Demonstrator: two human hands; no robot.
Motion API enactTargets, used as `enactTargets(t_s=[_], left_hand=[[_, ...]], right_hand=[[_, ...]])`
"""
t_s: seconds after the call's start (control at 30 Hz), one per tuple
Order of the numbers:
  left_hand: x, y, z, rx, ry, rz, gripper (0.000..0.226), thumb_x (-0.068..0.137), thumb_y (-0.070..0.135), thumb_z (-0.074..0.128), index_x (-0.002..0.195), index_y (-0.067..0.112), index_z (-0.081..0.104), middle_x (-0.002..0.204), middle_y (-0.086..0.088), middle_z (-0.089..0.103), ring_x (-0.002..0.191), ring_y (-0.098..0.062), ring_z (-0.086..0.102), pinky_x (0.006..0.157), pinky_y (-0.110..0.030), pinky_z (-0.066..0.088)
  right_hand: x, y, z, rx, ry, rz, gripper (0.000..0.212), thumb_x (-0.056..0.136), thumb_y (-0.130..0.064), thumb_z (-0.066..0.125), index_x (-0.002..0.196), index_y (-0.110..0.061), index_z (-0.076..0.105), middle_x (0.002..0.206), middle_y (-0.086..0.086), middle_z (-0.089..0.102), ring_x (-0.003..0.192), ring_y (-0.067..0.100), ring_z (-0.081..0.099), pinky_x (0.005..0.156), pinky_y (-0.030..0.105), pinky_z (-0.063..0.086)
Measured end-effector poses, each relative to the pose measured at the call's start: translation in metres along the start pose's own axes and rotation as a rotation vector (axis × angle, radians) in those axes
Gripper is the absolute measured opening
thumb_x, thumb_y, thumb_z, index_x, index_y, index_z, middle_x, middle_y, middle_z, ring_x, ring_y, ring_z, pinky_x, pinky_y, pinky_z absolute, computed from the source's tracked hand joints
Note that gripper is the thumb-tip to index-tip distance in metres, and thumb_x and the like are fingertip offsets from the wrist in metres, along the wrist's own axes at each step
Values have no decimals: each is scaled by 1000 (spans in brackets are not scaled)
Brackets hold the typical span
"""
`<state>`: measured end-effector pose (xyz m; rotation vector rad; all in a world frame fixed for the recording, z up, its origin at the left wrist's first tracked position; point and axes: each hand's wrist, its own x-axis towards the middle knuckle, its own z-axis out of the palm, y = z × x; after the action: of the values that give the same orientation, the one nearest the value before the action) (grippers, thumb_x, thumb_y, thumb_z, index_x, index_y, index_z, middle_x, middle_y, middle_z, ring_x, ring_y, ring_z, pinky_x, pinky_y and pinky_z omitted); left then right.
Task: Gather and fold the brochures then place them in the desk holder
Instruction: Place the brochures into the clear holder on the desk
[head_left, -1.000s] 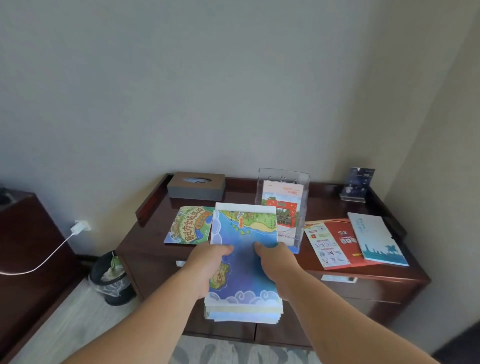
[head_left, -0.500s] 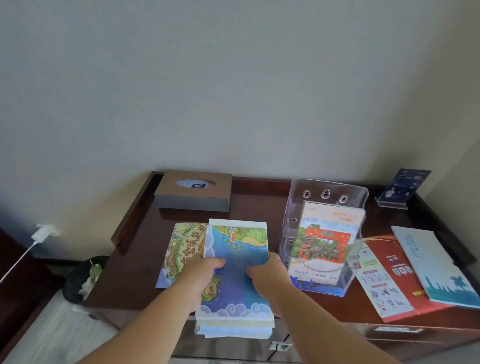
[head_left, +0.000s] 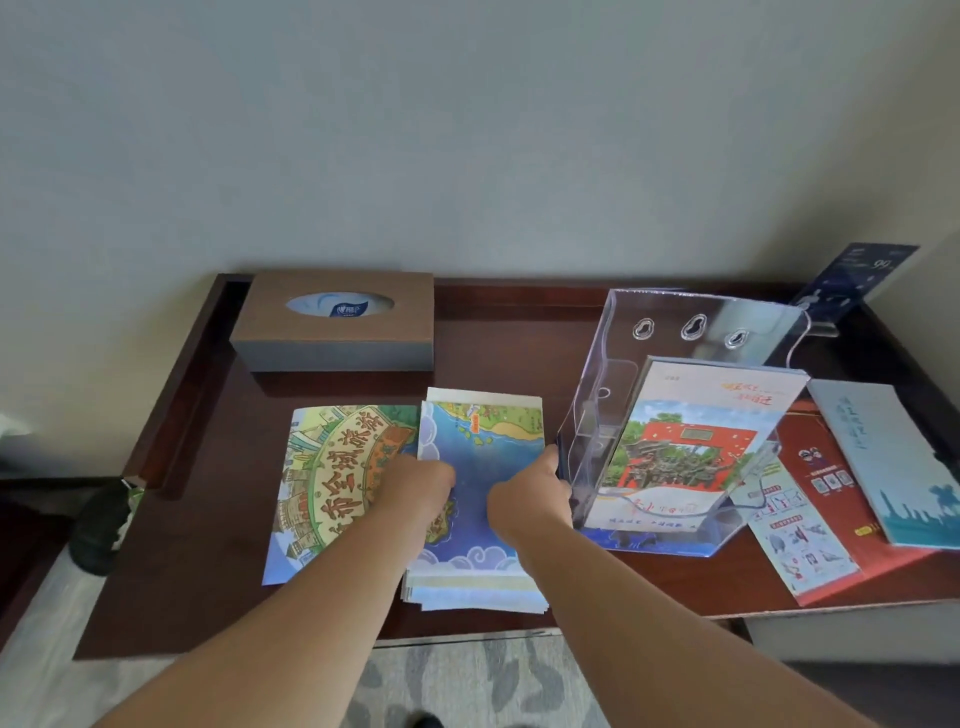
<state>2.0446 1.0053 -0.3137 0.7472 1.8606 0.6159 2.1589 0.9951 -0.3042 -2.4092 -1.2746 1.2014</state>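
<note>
Fold step: left grip (head_left: 422, 486) and right grip (head_left: 524, 501) both hold the blue map-print brochure stack (head_left: 483, 457); next likely slots it into the clear acrylic holder (head_left: 769, 338).

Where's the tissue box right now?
In the head view, the tissue box sits back left on the desk, behind the yellow-green map brochure and left of the clear acrylic holder.

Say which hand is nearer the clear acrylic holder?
Right. The right hand is beside the clear acrylic holder; the left hand, farther left on the blue map brochures.
</note>
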Motion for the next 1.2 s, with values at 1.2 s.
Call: enactTargets(t_s=[1.2], left_hand=[[-117,46,40,273,249,690,38,89,15,58,126,19,53,118,-5,50,102,-26,54,80,-35,41]], right_hand=[[-88,49,-105,-208,5,-666,34,96,-24,49,129,-18,51,127,8,55,109,29,59,79,35,45]])
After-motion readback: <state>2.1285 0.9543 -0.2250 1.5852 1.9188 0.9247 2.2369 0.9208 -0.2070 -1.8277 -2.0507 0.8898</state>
